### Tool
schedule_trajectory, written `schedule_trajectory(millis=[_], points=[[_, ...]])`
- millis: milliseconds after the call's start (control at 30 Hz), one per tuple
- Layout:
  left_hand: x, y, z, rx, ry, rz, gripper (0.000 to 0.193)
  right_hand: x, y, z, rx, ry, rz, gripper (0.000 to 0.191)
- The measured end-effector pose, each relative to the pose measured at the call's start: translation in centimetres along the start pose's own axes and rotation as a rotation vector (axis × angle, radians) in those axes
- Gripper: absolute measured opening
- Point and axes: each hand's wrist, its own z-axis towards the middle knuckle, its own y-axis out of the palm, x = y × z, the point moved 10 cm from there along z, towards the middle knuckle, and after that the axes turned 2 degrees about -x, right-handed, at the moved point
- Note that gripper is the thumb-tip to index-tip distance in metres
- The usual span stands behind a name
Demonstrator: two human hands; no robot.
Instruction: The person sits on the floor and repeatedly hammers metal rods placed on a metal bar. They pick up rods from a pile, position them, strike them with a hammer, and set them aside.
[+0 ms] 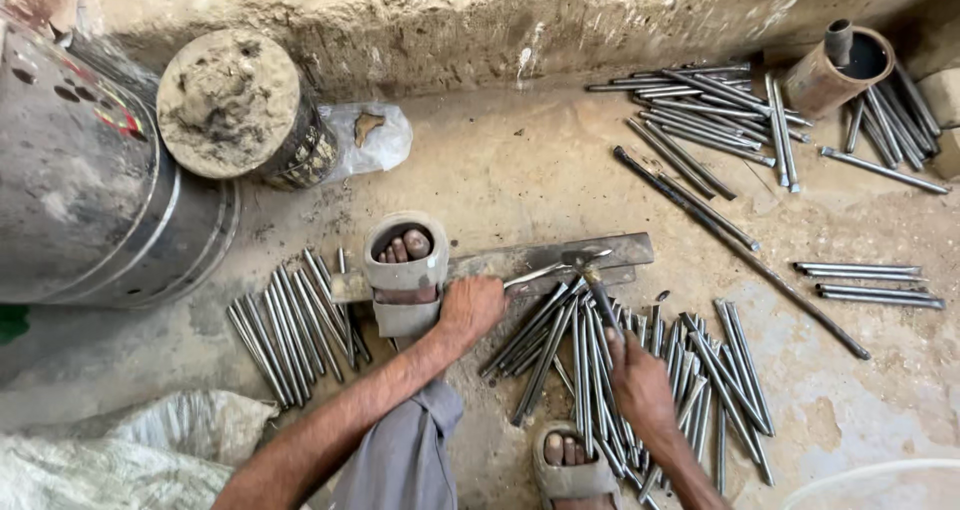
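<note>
At frame centre, the left hand [470,308] grips a rod [537,273] lying along the bar [560,255] (long axis left-right); the right hand [640,385], lower right, clasps a hammer [598,290] over its tip.

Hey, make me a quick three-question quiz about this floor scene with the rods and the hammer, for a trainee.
1. True or false: the left hand holds a rod down on the flat steel bar.
2. Which tool is the right hand gripping? A) pliers B) hammer C) file
3. Fill in: the sandalled foot rests on the ____ end of the steel bar, as seen in the picture.

Key: 1 true; 2 B; 3 left
</note>
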Motion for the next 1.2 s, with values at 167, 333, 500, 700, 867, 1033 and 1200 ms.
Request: schedule_trajectory(millis=[167, 333, 500, 700, 867, 1033, 1200], points=[[0.3, -0.7, -0.1, -0.016, 0.014, -0.03, 0.056, 2.8, -2.6, -0.7, 0.115, 0.003, 0.141, 0.062], [1.1, -3.4, -1.0, 0.13, 0.111, -0.075, 0.035, 4.7, -1.7, 0.1, 0.124, 0.019, 0.177, 0.065], [1.9, -4.7, -1.4, 0.124, 0.144, -0.086, 0.036, 6.0, -0.1, 0.4, 0.076, 0.064, 0.193, 0.063], [1.7, -3.7, -1.3, 0.037, 0.115, -0.07, 0.038, 5.8, 0.1, 0.6, 0.086, 0.012, 0.184, 0.063], [0.8, -1.7, -0.8, -0.067, 0.095, -0.073, 0.021, 3.1, -0.1, 1.4, 0.084, -0.029, 0.151, 0.066], [0.5, -1.1, -0.5, 0.012, 0.104, -0.032, 0.013, 0.7, -0.6, 0.8, -0.036, 0.043, -0.016, 0.067], [0.2, -0.2, -0.6, -0.003, 0.095, -0.015, 0.011, -1.3, -4.7, -2.2, 0.12, -0.133, 0.177, 0.064]])
